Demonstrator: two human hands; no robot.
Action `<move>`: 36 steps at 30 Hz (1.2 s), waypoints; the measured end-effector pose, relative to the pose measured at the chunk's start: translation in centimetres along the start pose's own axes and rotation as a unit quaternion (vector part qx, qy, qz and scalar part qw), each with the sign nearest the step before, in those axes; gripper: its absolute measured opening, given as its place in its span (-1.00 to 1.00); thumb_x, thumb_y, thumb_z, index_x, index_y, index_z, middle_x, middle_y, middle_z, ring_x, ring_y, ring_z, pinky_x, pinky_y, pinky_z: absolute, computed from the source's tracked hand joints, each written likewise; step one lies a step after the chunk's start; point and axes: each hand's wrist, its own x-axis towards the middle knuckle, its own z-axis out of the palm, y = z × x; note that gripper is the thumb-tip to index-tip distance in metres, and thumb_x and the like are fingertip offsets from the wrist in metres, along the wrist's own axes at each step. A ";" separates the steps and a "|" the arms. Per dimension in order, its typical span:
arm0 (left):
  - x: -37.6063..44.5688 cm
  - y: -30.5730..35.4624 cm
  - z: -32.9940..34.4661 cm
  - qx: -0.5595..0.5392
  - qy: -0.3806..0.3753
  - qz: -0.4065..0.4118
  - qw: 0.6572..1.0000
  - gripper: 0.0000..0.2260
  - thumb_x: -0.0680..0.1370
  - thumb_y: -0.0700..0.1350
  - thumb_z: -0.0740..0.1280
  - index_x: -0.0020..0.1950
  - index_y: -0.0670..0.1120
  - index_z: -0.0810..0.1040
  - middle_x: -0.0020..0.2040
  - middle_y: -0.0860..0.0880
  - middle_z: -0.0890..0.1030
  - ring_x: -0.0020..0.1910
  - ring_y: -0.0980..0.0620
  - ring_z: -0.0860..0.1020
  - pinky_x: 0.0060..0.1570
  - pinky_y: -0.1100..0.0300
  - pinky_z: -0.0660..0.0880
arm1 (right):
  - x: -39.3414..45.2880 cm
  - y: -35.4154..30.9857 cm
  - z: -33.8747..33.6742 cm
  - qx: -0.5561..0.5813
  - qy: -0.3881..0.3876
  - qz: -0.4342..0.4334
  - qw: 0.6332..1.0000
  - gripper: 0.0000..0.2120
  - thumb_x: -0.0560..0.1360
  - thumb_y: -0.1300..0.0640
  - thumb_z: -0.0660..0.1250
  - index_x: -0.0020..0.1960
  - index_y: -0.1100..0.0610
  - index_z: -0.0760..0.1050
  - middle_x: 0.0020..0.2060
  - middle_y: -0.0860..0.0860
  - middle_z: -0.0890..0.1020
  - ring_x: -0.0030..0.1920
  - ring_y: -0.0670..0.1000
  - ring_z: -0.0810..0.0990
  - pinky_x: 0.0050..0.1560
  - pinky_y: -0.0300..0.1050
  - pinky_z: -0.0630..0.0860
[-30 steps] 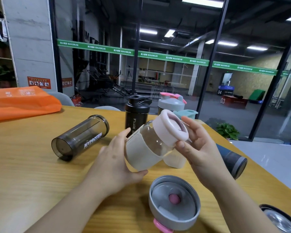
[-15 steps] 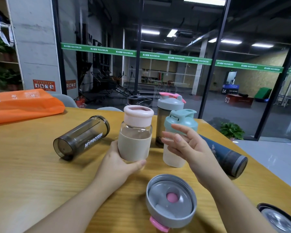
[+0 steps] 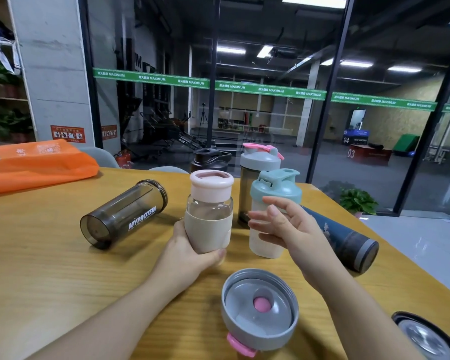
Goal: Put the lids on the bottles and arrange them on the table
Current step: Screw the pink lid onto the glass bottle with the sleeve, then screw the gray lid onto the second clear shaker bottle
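Observation:
My left hand [image 3: 190,253] grips a glass bottle with a beige sleeve [image 3: 209,224] and pink lid [image 3: 211,183], standing upright on the wooden table [image 3: 50,276]. My right hand [image 3: 294,229] hovers open just right of it, in front of a white bottle with a teal lid [image 3: 273,203]. Behind stand a smoky bottle with a grey-pink lid [image 3: 259,165] and a black bottle [image 3: 209,161]. A lidless smoky MYPROTEIN bottle [image 3: 125,214] lies on its side at the left. A grey lid with a pink tab [image 3: 260,310] lies upside down near me.
A dark blue bottle [image 3: 346,242] lies on its side at the right. Another dark lid [image 3: 426,336] sits at the lower right corner. An orange bag [image 3: 34,165] lies at the back left. Glass walls stand behind the table's far edge.
The glass bottle went from tilted to upright on the table. My right hand let go of its pink lid and drew back to the right.

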 end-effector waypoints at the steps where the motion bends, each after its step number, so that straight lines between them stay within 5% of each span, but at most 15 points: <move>1: 0.0 0.0 0.0 0.001 -0.003 0.000 1.000 -0.39 0.28 -0.01 0.59 0.15 0.03 0.28 -0.01 0.13 0.47 0.01 0.09 0.48 -0.09 0.26 0.35 | 0.0 0.0 0.0 0.000 0.000 0.002 1.000 -0.56 0.34 -0.14 0.28 0.16 0.00 0.48 -0.06 -0.03 0.72 -0.03 -0.04 0.69 0.08 -0.01 0.58; 6: 0.8 -0.5 0.5 0.001 -0.037 -0.016 0.999 -0.36 0.28 0.08 0.57 0.18 0.08 0.24 0.04 0.12 0.50 0.07 0.06 0.52 -0.04 0.21 0.40 | -0.1 0.0 0.0 -0.012 -0.004 0.009 1.000 -0.56 0.31 -0.15 0.30 0.14 -0.02 0.49 -0.07 -0.03 0.72 -0.04 -0.03 0.69 0.08 -0.02 0.58; 10: 1.7 -1.1 0.8 0.029 -0.062 -0.041 0.997 -0.25 0.17 0.35 0.46 0.21 0.20 0.16 0.15 0.14 0.54 0.27 0.00 0.45 0.24 0.02 0.43 | -0.2 0.1 -0.1 -0.069 -0.028 0.022 0.997 -0.68 0.35 -0.10 0.38 0.07 -0.05 0.53 -0.06 0.03 0.71 -0.03 0.00 0.69 0.11 0.05 0.58; 14: 2.3 -1.8 1.3 0.083 -0.081 -0.058 0.991 -0.03 0.19 0.54 0.24 0.46 0.10 0.09 0.37 0.08 0.48 0.45 -0.12 0.31 0.36 -0.09 0.31 | -0.3 0.3 -0.4 -0.174 -0.104 0.050 0.978 -0.84 0.43 0.02 0.43 0.01 -0.05 0.59 -0.06 -0.05 0.71 -0.01 -0.09 0.67 0.12 -0.03 0.58; 19: 1.5 -0.5 1.4 0.208 -0.093 -0.091 0.969 -0.22 0.54 0.35 0.03 0.58 -0.06 -0.17 0.58 -0.07 0.10 0.54 -0.24 0.01 0.48 -0.05 0.08 | -0.5 -0.1 -0.7 -0.265 -0.219 0.132 0.930 -0.74 0.40 -0.05 0.45 0.08 -0.07 0.59 -0.02 -0.18 0.67 0.02 -0.25 0.61 0.14 -0.31 0.49; 26: 1.0 -0.4 1.2 0.216 -0.064 -0.059 0.973 -0.38 0.62 0.16 0.06 0.57 -0.13 0.00 0.53 -0.11 0.24 0.52 -0.17 0.13 0.46 0.00 0.14 | -0.6 0.4 -0.6 -0.296 -0.246 0.163 0.908 -0.88 0.43 -0.06 0.43 -0.12 -0.05 0.68 -0.18 -0.14 0.70 -0.10 -0.17 0.61 0.03 -0.23 0.52; 29: 0.5 -0.3 0.9 0.137 0.004 -0.019 0.990 -0.50 0.59 0.05 0.20 0.49 -0.12 0.26 0.44 -0.05 0.36 0.43 -0.05 0.31 0.34 0.11 0.28 | -0.6 0.7 -0.8 -0.270 -0.228 0.159 0.922 -0.87 0.45 0.00 0.42 -0.14 0.03 0.69 -0.21 -0.10 0.70 -0.16 -0.20 0.61 -0.02 -0.24 0.55; 32: -1.0 0.1 -0.3 0.046 0.074 0.040 0.995 -0.82 0.56 -0.09 0.30 0.15 -0.04 0.54 0.15 -0.01 0.52 0.15 0.01 0.49 0.06 0.29 0.36 | -0.5 0.7 -0.5 -0.246 -0.206 0.149 0.935 -0.87 0.47 0.03 0.41 -0.13 0.06 0.70 -0.21 -0.05 0.71 -0.19 -0.17 0.62 -0.07 -0.23 0.55; 34: -1.9 0.6 -1.0 -0.039 0.048 0.030 0.998 -0.94 0.57 -0.12 0.30 -0.08 -0.02 0.56 -0.07 -0.01 0.57 -0.15 0.04 0.54 -0.24 0.35 0.39 | -0.5 0.8 -0.4 -0.225 -0.161 0.125 0.953 -0.87 0.48 0.06 0.40 -0.15 0.07 0.69 -0.24 -0.01 0.71 -0.22 -0.14 0.61 -0.12 -0.19 0.53; 36: -2.5 1.2 -1.8 -0.176 -0.043 -0.045 0.982 -0.85 0.59 -0.05 0.25 -0.05 -0.08 0.56 -0.12 -0.07 0.57 -0.33 0.05 0.52 -0.47 0.29 0.38 | -0.4 0.9 0.0 -0.196 -0.104 0.097 0.970 -0.85 0.50 0.07 0.37 -0.16 0.07 0.68 -0.23 0.05 0.71 -0.24 -0.10 0.60 -0.14 -0.15 0.52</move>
